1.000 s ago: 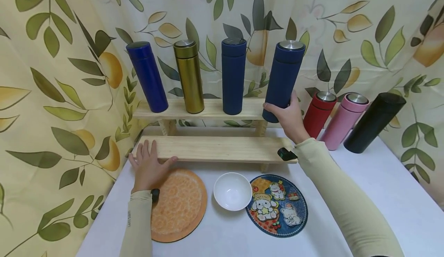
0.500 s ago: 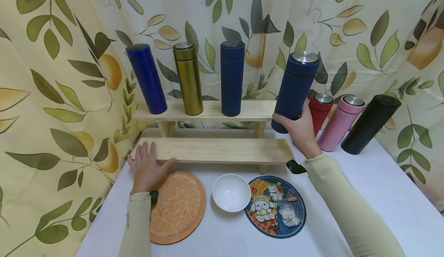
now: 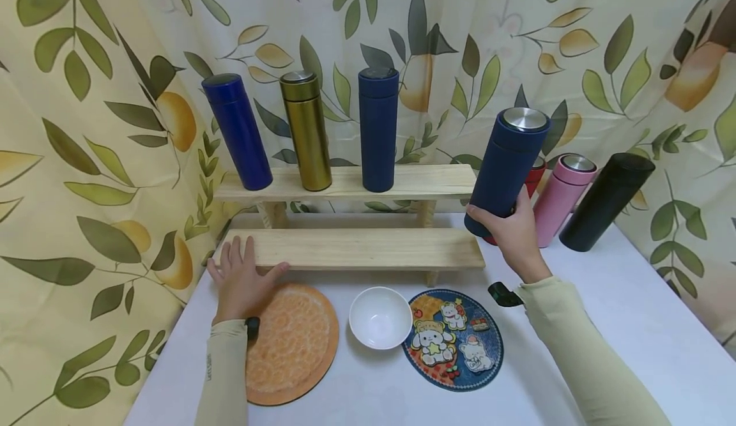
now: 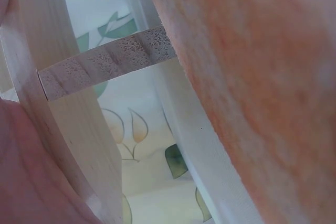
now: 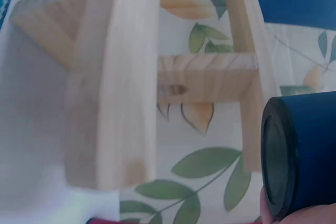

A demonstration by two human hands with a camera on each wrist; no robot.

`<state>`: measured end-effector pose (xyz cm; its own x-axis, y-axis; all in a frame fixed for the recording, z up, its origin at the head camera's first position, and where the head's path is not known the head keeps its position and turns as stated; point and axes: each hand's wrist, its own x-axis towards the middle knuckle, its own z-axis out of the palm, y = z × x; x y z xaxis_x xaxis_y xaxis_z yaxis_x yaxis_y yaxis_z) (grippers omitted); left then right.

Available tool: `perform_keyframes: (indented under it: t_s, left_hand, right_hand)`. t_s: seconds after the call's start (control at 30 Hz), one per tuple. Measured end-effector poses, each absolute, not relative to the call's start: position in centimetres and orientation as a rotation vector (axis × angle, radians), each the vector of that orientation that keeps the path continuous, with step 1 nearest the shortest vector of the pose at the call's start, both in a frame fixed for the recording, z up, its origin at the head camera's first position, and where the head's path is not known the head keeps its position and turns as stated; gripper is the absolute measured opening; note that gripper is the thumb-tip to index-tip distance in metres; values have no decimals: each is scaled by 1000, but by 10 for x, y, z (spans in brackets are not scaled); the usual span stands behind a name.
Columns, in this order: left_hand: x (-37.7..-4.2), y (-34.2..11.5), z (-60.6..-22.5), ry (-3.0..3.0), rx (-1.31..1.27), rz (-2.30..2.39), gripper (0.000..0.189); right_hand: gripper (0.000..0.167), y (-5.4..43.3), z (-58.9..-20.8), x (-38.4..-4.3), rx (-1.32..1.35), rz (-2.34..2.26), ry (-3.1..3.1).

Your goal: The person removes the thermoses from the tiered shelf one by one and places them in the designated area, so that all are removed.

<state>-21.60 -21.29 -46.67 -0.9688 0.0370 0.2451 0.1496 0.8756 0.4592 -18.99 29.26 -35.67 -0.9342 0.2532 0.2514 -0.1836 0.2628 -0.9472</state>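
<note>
My right hand [image 3: 512, 234] grips a navy thermos flask [image 3: 506, 167] with a silver lid top near its base. The flask hangs tilted in the air, just right of the two-tier wooden rack [image 3: 368, 247]. In the right wrist view the dark bottom of the navy flask [image 5: 315, 150] shows beside the rack. My left hand [image 3: 244, 282] rests on the left end of the lower shelf, fingers spread. On the upper shelf stand a bright blue flask [image 3: 238, 132], a gold flask [image 3: 307, 132] and another navy flask [image 3: 378, 132].
Right of the rack stand a pink flask [image 3: 563, 199], a black flask [image 3: 606, 202] and a red flask [image 3: 536, 174], mostly hidden behind the held one. In front lie an orange round mat [image 3: 293, 343], a white bowl [image 3: 381, 317] and a blue cartoon mat [image 3: 454, 340].
The held navy flask has moved right and down, away from the upper shelf's right end, and now covers most of the red flask. My left hand has stayed on the lower shelf.
</note>
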Motion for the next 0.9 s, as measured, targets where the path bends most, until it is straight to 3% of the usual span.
perform_keyframes:
  t_s: [0.9]
  left_hand:
    - [-215,-210,-460,-2819,-141,-759,114]
  right_hand:
    - [97,325,-414,-170,-227,1738,-2173]
